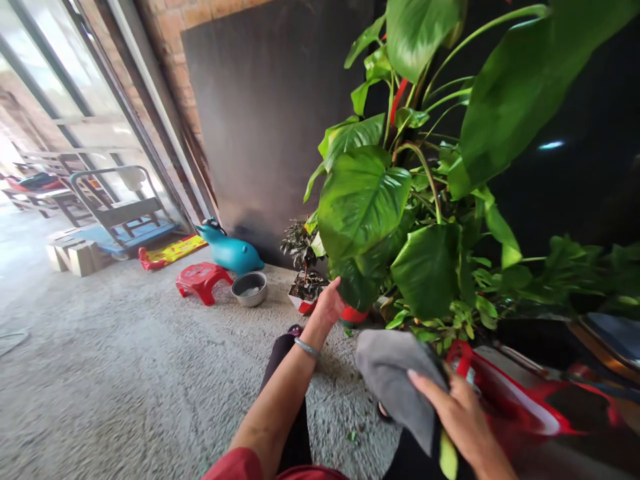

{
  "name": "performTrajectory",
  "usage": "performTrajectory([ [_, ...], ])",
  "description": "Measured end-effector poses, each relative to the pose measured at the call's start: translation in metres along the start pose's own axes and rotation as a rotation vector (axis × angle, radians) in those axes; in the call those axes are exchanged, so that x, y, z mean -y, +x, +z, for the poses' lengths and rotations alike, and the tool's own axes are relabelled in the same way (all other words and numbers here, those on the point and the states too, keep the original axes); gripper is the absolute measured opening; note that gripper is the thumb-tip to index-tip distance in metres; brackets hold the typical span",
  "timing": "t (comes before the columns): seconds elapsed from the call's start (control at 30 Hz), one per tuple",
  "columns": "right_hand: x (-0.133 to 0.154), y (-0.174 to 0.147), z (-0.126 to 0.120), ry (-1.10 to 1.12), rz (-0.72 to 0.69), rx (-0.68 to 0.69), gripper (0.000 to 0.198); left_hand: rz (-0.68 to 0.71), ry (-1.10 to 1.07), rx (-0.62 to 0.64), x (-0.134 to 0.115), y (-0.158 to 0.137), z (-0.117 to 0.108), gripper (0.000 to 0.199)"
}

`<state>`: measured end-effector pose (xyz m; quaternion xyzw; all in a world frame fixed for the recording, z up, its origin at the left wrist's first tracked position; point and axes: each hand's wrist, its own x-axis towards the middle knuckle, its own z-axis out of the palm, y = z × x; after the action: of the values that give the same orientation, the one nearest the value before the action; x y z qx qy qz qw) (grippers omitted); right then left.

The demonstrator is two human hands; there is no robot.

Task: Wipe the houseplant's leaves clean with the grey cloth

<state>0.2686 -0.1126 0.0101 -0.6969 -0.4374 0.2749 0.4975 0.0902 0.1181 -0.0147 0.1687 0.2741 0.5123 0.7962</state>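
The left arm [283, 390] stretches forward from near the bottom, its elbow slightly bent. The left hand [328, 305] is at the far end, thumb raised and pointing far and right; its other fingers are mostly hidden. The right hand [463, 415], slightly blurred, is nearer and to the right, back up, grasping, one finger extended left. Both legs [274, 365] point forward below.

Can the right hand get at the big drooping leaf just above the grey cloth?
Probably yes: the right hand holds the grey cloth below the big drooping leaf, whose front is uncovered. Nothing seems to block the way, though depth is hard to judge.
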Motion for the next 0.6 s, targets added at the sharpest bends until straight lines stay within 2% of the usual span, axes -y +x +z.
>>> performTrajectory([
  [0.07, 0.025, 0.014, -0.014, 0.069, -0.015, -0.166, 0.048, 0.003, 0.022, 0.002, 0.006, -0.001, 0.003, 0.024],
  [0.13, 0.056, 0.037, -0.009, 0.146, -0.085, -0.345, 0.053, 0.004, 0.037, 0.009, 0.012, 0.0, 0.006, 0.019],
  [0.17, 0.07, 0.049, -0.001, 0.178, -0.114, -0.385, 0.052, 0.003, 0.036, 0.014, 0.014, 0.0, 0.007, 0.018],
  [0.23, 0.082, 0.066, 0.022, 0.209, -0.119, -0.302, 0.045, -0.021, 0.029, 0.012, 0.015, 0.001, 0.009, 0.015],
  [0.3, 0.071, 0.067, 0.046, 0.182, -0.089, -0.117, 0.036, -0.059, 0.04, -0.017, 0.011, 0.001, 0.009, 0.015],
  [0.37, 0.039, 0.05, 0.063, 0.144, -0.045, 0.007, 0.03, -0.07, 0.06, -0.043, 0.006, -0.002, 0.008, 0.016],
  [0.43, -0.001, 0.023, 0.068, 0.137, 0.022, 0.076, 0.027, -0.029, 0.065, -0.035, 0.002, -0.006, 0.006, 0.017],
  [0.53, -0.038, -0.016, 0.052, 0.106, 0.137, 0.162, 0.028, 0.019, 0.057, -0.027, 0.003, -0.009, 0.004, 0.019],
  [0.6, -0.035, -0.028, 0.03, 0.072, 0.173, 0.146, 0.036, 0.009, 0.062, -0.059, 0.007, -0.008, 0.003, 0.019],
])
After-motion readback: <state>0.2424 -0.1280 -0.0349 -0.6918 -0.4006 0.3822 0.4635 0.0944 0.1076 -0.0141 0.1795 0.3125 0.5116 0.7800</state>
